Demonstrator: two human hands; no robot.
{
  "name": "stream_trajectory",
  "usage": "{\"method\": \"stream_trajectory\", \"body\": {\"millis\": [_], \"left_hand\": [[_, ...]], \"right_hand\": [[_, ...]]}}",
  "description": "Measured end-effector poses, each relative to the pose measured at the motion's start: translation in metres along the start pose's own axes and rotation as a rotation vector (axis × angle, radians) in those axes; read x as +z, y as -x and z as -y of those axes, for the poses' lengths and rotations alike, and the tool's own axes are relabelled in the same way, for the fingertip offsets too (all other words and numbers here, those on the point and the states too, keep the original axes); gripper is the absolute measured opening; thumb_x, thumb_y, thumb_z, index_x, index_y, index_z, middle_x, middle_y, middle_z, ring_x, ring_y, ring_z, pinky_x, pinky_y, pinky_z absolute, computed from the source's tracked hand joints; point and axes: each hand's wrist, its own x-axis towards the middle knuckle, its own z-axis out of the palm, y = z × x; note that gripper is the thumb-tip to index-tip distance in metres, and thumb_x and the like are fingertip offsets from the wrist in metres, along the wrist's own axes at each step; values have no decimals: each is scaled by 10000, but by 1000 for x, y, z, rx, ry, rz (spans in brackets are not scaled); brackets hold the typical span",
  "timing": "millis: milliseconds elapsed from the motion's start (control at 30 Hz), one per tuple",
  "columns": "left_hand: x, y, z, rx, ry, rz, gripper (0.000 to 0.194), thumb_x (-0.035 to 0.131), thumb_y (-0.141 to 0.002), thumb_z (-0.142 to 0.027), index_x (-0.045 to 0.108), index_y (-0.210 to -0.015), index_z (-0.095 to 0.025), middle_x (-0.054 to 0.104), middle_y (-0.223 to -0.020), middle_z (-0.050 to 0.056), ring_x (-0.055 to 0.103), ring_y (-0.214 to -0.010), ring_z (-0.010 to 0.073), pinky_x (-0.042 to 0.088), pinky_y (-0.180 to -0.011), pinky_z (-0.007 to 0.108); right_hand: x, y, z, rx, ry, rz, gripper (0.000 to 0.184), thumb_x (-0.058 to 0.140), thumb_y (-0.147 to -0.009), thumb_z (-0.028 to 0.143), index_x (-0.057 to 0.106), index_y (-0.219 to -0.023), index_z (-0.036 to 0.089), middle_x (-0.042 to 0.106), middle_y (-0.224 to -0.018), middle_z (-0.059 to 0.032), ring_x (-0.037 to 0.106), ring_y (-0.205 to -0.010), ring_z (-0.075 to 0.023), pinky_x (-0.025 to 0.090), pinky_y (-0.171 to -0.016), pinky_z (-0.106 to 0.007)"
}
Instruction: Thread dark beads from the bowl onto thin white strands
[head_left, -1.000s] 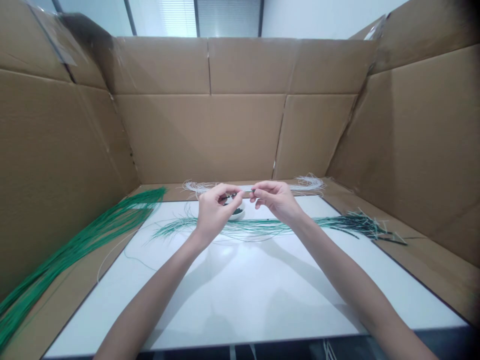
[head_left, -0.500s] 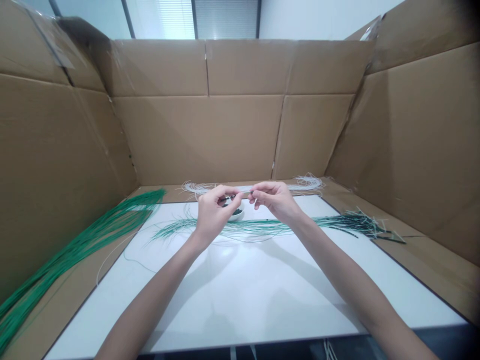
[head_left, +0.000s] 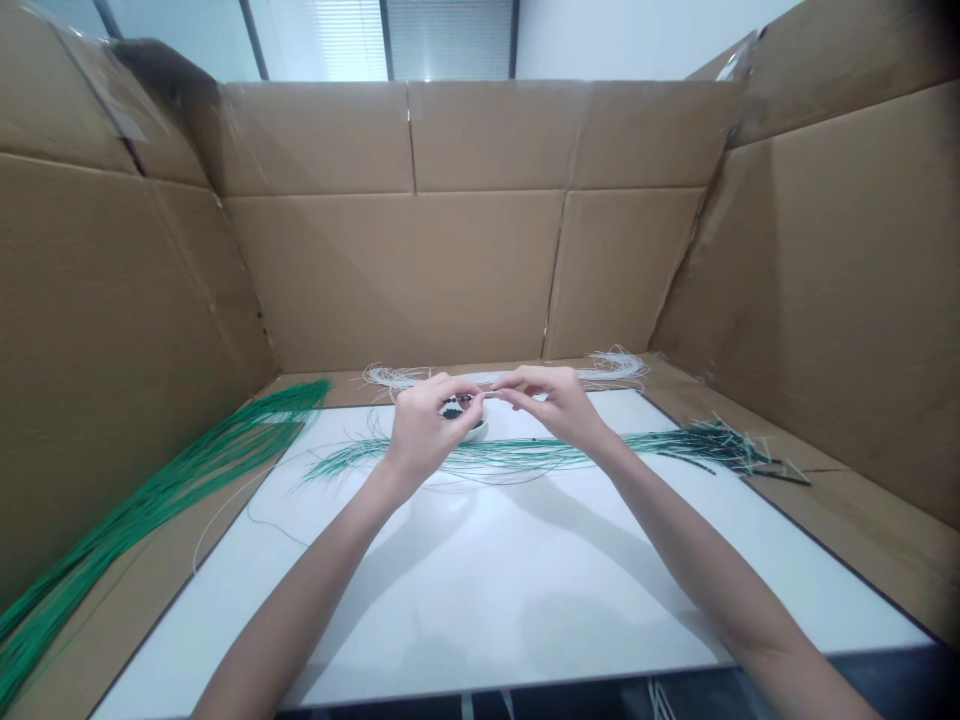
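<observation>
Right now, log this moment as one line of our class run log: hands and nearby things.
left hand: pinching thin white wire | right hand: pinching same wire | below: white bowl, green wires

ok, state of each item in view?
left hand: fingers pinched near the bowl, held item too small to tell
right hand: fingers pinched, raised, close to the left hand
small white bowl: upright, holding dark pieces
loose green wire bundle: lying fanned out left of the board
green wires: spread across the white board
white wire loops: lying coiled beyond the board
</observation>
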Motion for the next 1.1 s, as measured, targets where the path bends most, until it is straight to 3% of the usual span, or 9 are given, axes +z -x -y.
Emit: {"method": "stream_trajectory", "body": {"millis": [133, 533, 1100], "left_hand": [[0, 0, 0, -17, 4, -2, 90, 569, -748, -184, 646, -701, -174, 630, -646, -2, 542, -594, 98, 411, -593, 202], [-2, 0, -8, -20, 38, -44, 71, 587, -738, -174, 643, -695, -177, 632, -641, -7, 528, -565, 88, 404, -549, 195], [-1, -1, -8, -15, 42, -44, 74, 587, -742, -194, 640, -691, -181, 642, -644, -3, 531, -560, 91, 384, -512, 199]], "right_hand": [[0, 1, 3, -111, 73, 1, 134, 579, -781, 274, 695, -815, 214, 679, -746, -21, 589, -618, -114, 485, -570, -239], [4, 2, -6, 45, -335, -32, 114, 637, -732, 280, 693, -787, 196, 670, -708, -18, 611, -620, -117, 526, -524, -233], [4, 1, -4, 63, -391, -60, 126, 655, -712, 292, 688, -768, 184, 666, -692, -24, 621, -623, -126, 527, -507, -239]]}}
